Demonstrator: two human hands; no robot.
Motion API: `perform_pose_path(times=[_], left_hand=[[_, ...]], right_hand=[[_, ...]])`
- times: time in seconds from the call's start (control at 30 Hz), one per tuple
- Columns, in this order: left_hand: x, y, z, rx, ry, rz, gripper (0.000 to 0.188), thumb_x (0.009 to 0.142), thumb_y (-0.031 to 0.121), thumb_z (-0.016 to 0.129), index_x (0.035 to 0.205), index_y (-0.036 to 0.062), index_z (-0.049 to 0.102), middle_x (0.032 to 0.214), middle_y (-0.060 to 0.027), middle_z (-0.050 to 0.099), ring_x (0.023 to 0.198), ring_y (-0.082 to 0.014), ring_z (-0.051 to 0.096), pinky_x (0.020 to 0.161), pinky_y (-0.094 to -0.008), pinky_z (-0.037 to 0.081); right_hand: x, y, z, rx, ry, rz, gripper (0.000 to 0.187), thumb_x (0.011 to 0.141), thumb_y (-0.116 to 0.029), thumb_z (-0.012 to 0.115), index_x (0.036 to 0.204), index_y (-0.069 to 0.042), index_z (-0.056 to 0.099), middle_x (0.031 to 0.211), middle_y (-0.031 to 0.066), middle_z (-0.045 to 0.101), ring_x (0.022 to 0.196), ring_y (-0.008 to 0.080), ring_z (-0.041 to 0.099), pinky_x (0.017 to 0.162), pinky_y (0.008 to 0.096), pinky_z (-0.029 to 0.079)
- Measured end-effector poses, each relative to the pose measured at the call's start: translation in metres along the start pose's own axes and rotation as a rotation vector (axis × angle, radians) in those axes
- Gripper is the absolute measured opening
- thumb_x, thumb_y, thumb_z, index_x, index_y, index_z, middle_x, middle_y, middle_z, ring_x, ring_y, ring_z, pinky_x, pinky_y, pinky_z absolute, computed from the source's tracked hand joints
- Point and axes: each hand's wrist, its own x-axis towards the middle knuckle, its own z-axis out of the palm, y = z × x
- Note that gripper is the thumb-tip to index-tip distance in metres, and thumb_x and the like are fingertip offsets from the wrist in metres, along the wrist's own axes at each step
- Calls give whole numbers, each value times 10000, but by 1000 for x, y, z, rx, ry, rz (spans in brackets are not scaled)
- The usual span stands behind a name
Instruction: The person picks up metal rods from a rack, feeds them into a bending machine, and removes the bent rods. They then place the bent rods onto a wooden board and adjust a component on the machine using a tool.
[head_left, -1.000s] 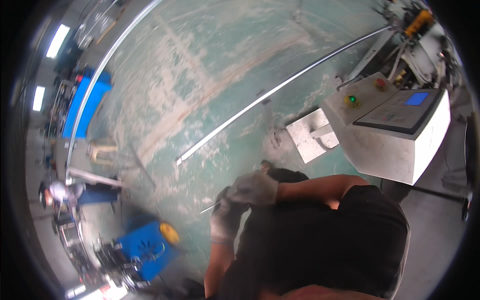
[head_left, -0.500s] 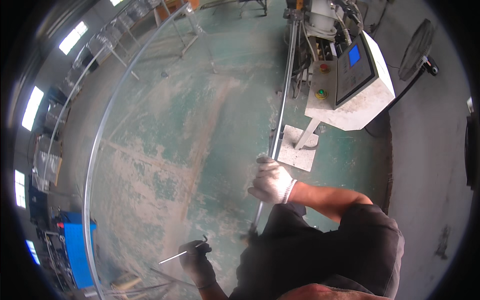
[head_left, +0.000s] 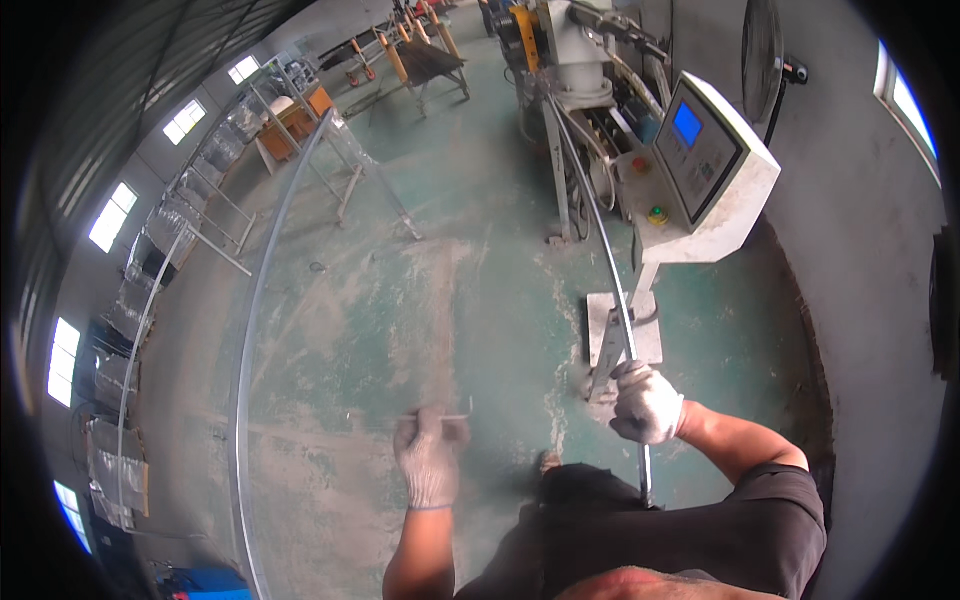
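My right hand (head_left: 648,402), in a white work glove, is closed around a long, thin metal bar (head_left: 604,228). The bar runs from near my body up to the machine (head_left: 580,75) at the back, and its near end reaches my dark clothing. Off to the left, over the floor, my gloved left hand (head_left: 430,462) is closed on a thin metal rod with a bent end (head_left: 458,416). The rod lies roughly crosswise and is blurred, so its exact kind is unclear. The two hands are well apart.
A white control console (head_left: 715,180) with a blue screen stands right of the bar, its base plate (head_left: 645,345) on the floor. A fan (head_left: 763,60) is behind it. Another long curved-looking metal bar (head_left: 243,370) spans the left side, along a rack (head_left: 350,190).
The view has tilted up and shifted. My left hand has come up and forward with the rod, which has swung to lie more level. My right hand still grips the bar.
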Motion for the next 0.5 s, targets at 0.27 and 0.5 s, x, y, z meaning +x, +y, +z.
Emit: perform_pose_path(times=[0.27,0.5], left_hand=[[167,37,31,-90,-338,20,322,1067,357,768,1106,59,654,878,-93,703,748,-228,676,713,-397,561],[319,39,106,-167,-562,-88,346,1070,367,762,1104,42,646,909,-112,705,760,-236,681,697,-387,551]], right_hand=[[19,-17,-3,-31,-36,162,279,648,-18,798,549,-115,556,574,74,505,615,340,570,921,481,575],[81,-1,4,-304,17,432,323,727,-104,888,593,-116,594,614,76,547,660,335,603,704,470,525]])
